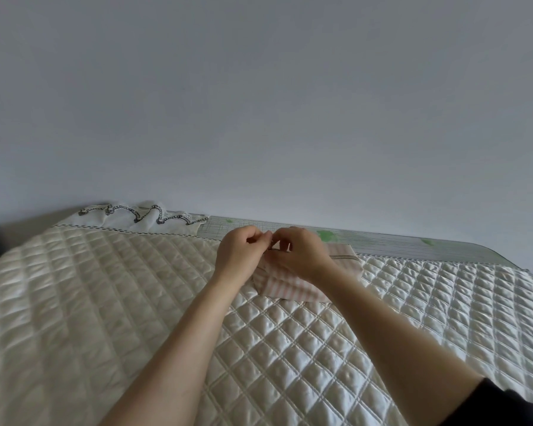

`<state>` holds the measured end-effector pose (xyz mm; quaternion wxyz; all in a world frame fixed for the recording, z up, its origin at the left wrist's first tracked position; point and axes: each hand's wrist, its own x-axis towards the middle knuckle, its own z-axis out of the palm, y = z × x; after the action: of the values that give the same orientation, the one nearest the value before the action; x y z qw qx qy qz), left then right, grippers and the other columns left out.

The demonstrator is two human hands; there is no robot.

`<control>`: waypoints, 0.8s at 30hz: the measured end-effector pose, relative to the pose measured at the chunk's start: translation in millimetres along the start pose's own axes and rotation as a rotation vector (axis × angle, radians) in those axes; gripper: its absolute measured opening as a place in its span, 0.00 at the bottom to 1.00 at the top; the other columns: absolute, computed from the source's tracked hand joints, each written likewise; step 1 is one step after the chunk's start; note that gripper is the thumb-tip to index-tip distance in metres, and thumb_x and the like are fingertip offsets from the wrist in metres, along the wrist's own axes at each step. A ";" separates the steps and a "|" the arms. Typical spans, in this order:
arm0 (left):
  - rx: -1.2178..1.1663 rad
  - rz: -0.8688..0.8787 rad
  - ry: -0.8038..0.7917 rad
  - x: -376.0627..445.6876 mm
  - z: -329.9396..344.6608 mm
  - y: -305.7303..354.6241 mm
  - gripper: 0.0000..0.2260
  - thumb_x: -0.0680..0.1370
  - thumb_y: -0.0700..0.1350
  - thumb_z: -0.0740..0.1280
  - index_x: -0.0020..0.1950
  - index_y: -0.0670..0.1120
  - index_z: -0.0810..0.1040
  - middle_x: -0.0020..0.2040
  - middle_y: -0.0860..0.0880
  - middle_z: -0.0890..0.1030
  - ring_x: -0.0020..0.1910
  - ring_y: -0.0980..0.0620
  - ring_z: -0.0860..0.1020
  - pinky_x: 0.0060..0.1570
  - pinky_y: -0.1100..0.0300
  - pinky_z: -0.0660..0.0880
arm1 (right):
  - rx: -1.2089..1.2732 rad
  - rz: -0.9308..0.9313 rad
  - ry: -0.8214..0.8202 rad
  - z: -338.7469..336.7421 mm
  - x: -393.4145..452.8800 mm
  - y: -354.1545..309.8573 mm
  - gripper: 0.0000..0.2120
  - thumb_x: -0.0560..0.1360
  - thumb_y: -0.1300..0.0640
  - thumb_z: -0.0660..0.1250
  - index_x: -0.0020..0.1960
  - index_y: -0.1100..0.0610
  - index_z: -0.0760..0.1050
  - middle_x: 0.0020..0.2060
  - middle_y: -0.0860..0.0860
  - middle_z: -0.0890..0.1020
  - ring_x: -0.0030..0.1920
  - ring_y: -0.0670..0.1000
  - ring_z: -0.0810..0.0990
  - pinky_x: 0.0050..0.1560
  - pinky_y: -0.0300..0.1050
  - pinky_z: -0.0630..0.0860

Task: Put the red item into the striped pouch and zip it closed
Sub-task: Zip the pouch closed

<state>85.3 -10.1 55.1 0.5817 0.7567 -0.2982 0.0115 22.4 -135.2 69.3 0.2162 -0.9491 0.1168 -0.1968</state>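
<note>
Striped pouch (293, 287) pinched at its top by left hand (240, 255) and right hand (299, 253).

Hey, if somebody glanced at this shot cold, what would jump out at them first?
Two bare hands, the left hand and right hand, meet fingertip to fingertip over a pink-and-white striped pouch near the far edge of a cream quilted cover. Above them, a blank grey wall fills the upper half.

Bare forearms; dark sleeve (499, 404) at right.
</note>
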 end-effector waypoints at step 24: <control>-0.086 -0.187 -0.355 4.7 10.0 -22.0 0.21 0.74 0.40 0.62 0.67 0.53 0.72 0.63 0.50 0.78 0.62 0.51 0.74 0.65 0.48 0.70 | 0.131 0.125 0.088 -2.8 -0.5 -0.3 0.05 0.67 0.59 0.66 0.38 0.50 0.73 0.28 0.44 0.75 0.36 0.50 0.75 0.37 0.42 0.67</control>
<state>96.1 -17.9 34.3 0.5503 0.7458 -0.3247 -0.1886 20.8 -135.8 71.6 0.2843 -0.9143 0.1722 -0.2316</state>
